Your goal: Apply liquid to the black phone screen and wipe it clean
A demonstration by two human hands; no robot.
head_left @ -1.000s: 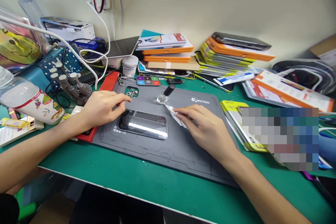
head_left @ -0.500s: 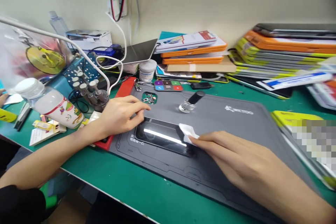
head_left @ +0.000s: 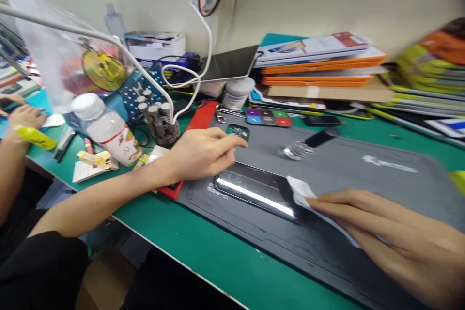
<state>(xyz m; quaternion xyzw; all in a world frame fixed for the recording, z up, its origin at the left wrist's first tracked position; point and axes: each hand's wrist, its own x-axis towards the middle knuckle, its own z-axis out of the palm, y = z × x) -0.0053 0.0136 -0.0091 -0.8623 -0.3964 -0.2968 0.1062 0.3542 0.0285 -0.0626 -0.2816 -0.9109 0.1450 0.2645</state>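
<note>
A black smartphone (head_left: 254, 191) lies screen up on the grey work mat (head_left: 345, 164), with a bright strip of light reflected in its glass. My left hand (head_left: 207, 154) is closed at the phone's left end, its fingers bent over the edge; the undersides of the fingers are hidden. At the other end, my right hand (head_left: 392, 232) pinches a white wipe (head_left: 301, 190), whose tip touches the phone's right end. Behind the phone stands a small clear bottle (head_left: 296, 151) with a black cap, smeared by motion.
Orange cases and boxes (head_left: 319, 65) are stacked along the wall. A plastic bottle (head_left: 109, 128), a screwdriver stand (head_left: 158, 121) and a white cable (head_left: 198, 80) occupy the left. Another person's hand (head_left: 27, 116) is at far left. A colored button pad (head_left: 268, 117) lies behind the mat.
The view has swung left, so everything sits further right and another person's arms show more. My right hand has stayed at the phone's right end, with more of the wipe showing beneath it.
</note>
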